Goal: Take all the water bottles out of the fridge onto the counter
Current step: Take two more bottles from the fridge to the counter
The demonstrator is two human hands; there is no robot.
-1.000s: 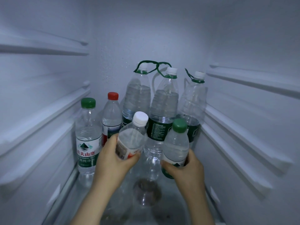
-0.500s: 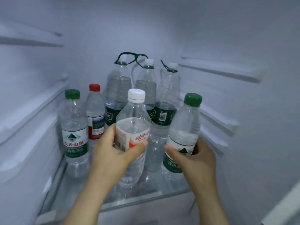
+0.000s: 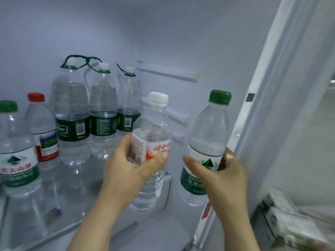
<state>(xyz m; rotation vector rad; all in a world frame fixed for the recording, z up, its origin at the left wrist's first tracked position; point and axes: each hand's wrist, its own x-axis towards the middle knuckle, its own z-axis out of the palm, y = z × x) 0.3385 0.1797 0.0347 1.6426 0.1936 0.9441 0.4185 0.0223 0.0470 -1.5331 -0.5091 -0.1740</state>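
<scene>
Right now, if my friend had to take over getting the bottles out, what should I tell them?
Left hand: grips the white-capped bottle, lifted at the fridge's open front.
Right hand: grips the green-capped bottle, lifted beside it.
Done: these two are off the glass shelf, but not set down. No counter is in view.
Left: put both on the counter, then fetch the five standing on the shelf: the far-left green-capped bottle, the red-capped bottle, and the three tall bottles with green loops at the back.
</scene>
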